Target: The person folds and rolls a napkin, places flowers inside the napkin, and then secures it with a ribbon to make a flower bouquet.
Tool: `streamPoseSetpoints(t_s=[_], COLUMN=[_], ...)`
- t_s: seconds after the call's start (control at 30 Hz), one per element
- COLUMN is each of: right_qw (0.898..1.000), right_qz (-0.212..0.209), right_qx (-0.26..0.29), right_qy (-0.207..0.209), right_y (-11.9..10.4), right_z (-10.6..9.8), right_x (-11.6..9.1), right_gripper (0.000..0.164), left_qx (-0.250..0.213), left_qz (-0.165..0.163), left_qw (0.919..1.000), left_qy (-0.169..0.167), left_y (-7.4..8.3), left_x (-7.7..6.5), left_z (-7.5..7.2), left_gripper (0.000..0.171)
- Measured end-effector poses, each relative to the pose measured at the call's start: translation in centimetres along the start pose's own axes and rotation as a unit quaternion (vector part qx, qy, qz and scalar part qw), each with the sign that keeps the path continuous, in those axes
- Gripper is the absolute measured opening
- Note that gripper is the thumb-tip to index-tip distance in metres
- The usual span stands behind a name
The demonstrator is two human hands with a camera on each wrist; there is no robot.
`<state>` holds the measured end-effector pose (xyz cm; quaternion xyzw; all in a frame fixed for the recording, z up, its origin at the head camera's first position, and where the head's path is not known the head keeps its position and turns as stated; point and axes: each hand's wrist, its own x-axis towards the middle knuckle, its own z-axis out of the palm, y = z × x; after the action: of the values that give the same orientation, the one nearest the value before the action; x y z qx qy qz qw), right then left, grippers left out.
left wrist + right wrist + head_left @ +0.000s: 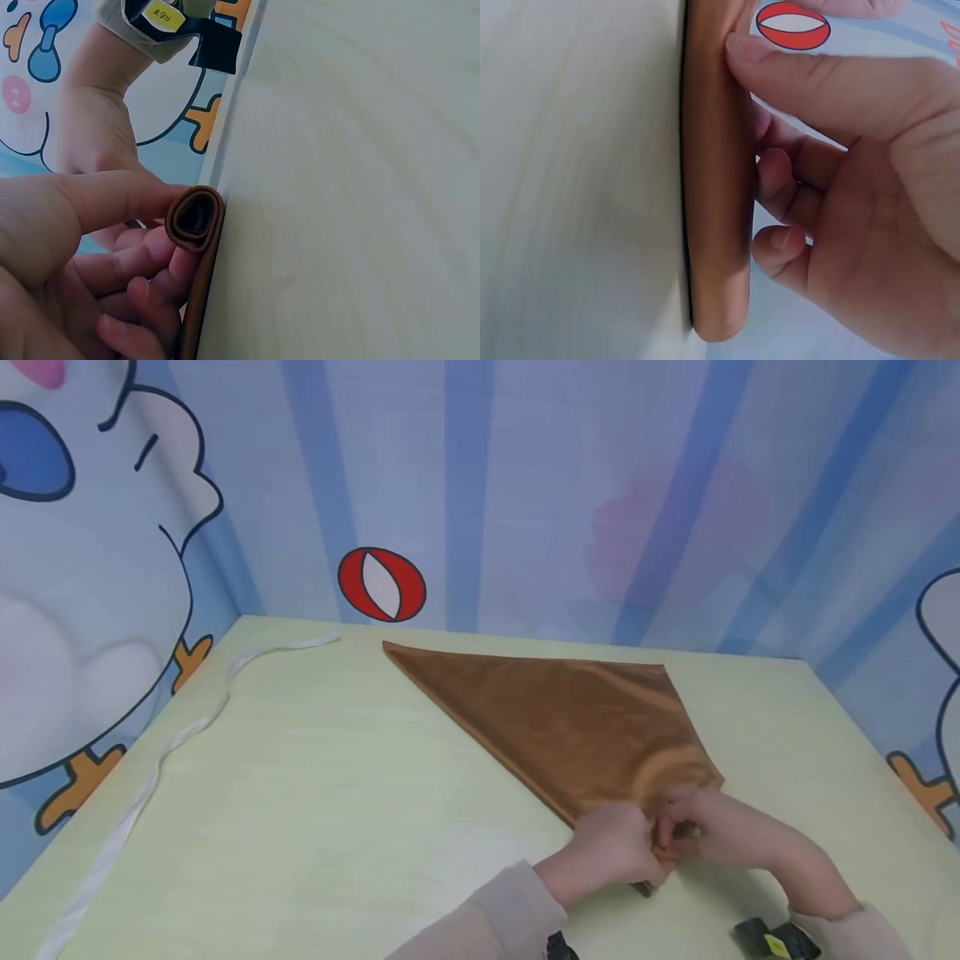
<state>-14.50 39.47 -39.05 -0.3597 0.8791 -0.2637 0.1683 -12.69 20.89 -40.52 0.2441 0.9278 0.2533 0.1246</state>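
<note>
A shiny brown cloth (555, 710) lies folded on the table, one long point reaching to the far left. Its near right edge is rolled up, and the roll's spiral end (196, 217) shows in the left wrist view. My left hand (611, 843) pinches that end between thumb and fingers. Beside it, my right hand (723, 827) has thumb and fingertips on the roll. In the right wrist view the rolled cloth (718, 180) runs lengthwise, with the right thumb (780, 75) on one side and the curled fingers against its edge.
A white ribbon (161, 760) trails in waves along the left side of the pale table (300, 793). Behind the table stands a printed backdrop (540, 493) with blue stripes and cartoon figures. A dark strap device (776, 939) sits at the right wrist.
</note>
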Motion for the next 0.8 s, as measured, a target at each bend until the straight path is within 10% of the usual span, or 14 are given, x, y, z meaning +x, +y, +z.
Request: streamPoseSetpoints(t_s=[0.37,0.8], right_qw=[0.994,0.992], right_qz=[-0.058,-0.072], right_qx=[-0.082,-0.102], right_qy=[0.033,0.031], right_y=[0.5,0.6], right_z=[0.2,0.1], right_x=[-0.4,0.0], right_gripper=[0.026,0.016], left_qx=[0.008,0.022], left_qz=[-0.069,-0.077], left_qw=[0.9961,0.9941], left_qy=[-0.055,-0.073], left_y=[-0.3,-0.9], left_x=[0.5,1.0], left_z=[-0.9,-1.5], left_gripper=[0.053,0.041])
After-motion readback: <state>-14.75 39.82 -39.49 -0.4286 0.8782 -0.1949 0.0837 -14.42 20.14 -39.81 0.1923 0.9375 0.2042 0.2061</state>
